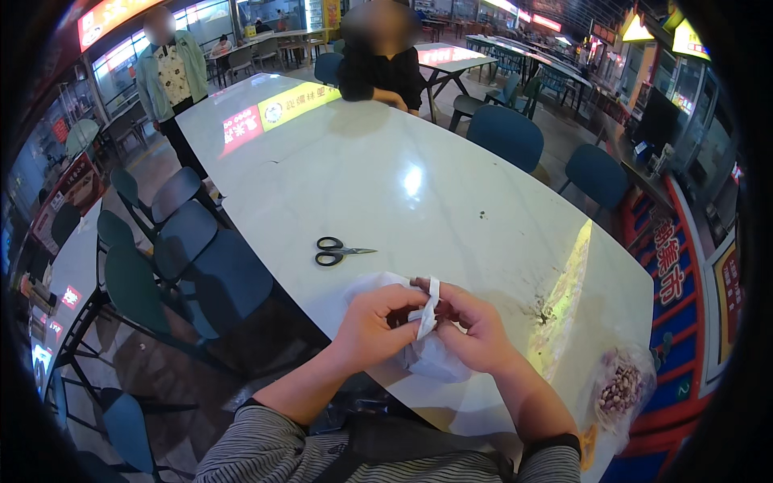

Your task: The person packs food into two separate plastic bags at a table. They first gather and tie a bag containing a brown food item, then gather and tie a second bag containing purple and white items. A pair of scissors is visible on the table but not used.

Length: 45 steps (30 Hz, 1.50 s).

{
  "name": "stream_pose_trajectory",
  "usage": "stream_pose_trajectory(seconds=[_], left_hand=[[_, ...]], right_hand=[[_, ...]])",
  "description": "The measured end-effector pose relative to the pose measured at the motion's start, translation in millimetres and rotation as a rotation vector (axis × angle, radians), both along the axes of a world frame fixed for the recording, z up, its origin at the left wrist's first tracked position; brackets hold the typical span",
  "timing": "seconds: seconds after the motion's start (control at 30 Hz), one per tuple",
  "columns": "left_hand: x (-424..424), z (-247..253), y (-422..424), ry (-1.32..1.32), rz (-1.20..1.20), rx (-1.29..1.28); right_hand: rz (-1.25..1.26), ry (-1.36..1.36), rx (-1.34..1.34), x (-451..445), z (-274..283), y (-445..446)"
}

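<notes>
A thin white plastic bag (444,359) rests on the table close to my body. My left hand (380,326) pinches its twisted, gathered top (427,317) between thumb and fingers. On the other side, my right hand (474,329) grips the same gathered part, where a white strip stands up between the hands. What the bag holds cannot be made out. Beyond my left hand lies a pair of scissors (343,251) with black handles, its blades pointing right and apart from both hands.
The white marble-patterned table (362,193) carries dark crumbs (543,314). At right lies a clear bag of small pale and purplish pieces (622,389), near an orange object (588,447). One person (383,75) leans at the far edge; another (172,78) stands left. Chairs (184,232) line the left side.
</notes>
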<state>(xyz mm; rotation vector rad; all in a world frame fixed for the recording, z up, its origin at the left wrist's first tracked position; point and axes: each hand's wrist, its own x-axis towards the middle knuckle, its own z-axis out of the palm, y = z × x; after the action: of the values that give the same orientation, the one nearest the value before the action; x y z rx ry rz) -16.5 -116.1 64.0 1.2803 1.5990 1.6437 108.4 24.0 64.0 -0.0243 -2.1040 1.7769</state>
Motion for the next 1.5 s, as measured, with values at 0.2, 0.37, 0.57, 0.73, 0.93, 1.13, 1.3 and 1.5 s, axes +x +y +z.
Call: stream_pose_trajectory(seconds=[0.2,0.37,0.57,0.73,0.93,1.13,1.3,1.5], left_hand=[[-7.8,2.1,8.0,0.031,0.293,0.100],[-60.8,-22.0,25.8,-0.338,0.371,0.083],[-43.2,3.4,39.8,0.000,0.298,0.221],[-80.0,17.2,80.8,0.063,0.457,0.217],[-84.6,24.7,89.9,-0.316,0.343,0.102],[-75.4,42.1,72.1,-0.498,0.071,-0.068],[-57.5,39.5,48.3,-0.487,-0.176,-0.009],[-19.9,31.0,36.2,-0.312,-0.171,-0.162]], right_hand=[[0.024,-0.139,0.009,3.8,-14.5,12.5],[0.151,0.114,0.502,7.8,9.7,-3.3],[0.018,0.005,0.651,7.5,7.5,-4.7],[0.017,0.270,0.998,6.4,25.6,-25.1],[-0.048,0.260,0.909,16.4,27.2,-9.1],[-0.051,0.198,-0.314,22.7,1.5,30.2],[0.023,0.186,-0.719,16.5,12.6,31.8],[0.042,0.004,-0.422,11.9,1.3,13.9]])
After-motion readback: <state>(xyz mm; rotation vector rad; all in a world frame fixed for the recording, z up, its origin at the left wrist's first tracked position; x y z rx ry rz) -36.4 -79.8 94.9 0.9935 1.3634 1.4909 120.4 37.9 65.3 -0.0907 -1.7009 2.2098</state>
